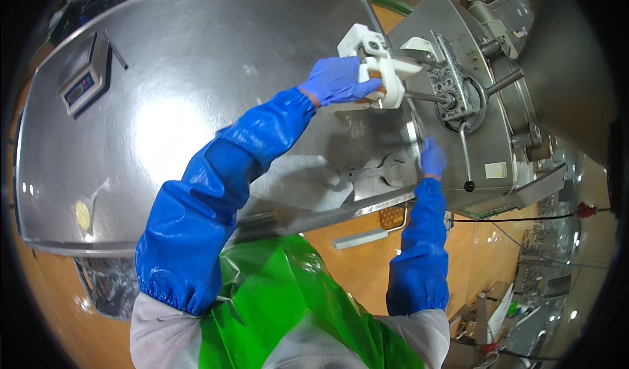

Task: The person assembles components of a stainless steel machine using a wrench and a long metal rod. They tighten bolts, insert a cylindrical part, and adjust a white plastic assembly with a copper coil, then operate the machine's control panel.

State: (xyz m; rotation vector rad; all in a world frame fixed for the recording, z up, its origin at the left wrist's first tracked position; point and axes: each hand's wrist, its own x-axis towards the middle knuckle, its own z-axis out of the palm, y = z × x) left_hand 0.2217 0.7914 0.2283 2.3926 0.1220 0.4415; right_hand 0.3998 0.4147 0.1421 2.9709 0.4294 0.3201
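Note:
My left hand [341,81], in a purple-blue glove, reaches forward to a white plastic fitting [391,84] on the front of a steel machine. Its fingers curl onto the fitting, and something brown [376,79] shows between the white parts. A metal shaft [426,97] runs from the fitting to the machine's faceplate [454,84]. Lower and to the right, my right hand [432,157], gloved alike, is closed around a slim metal bar [414,130] by the table's right end. Part of its grip is hidden.
A steel table [275,35] spreads to the left, bearing a small scale [85,77], a pale smear [83,216], a clear plastic sheet [295,185] and a flat metal wrench-like tool [373,171]. A black-knobbed lever [467,159] hangs from the machine body [485,156]. A lined bin [108,287] stands below the table.

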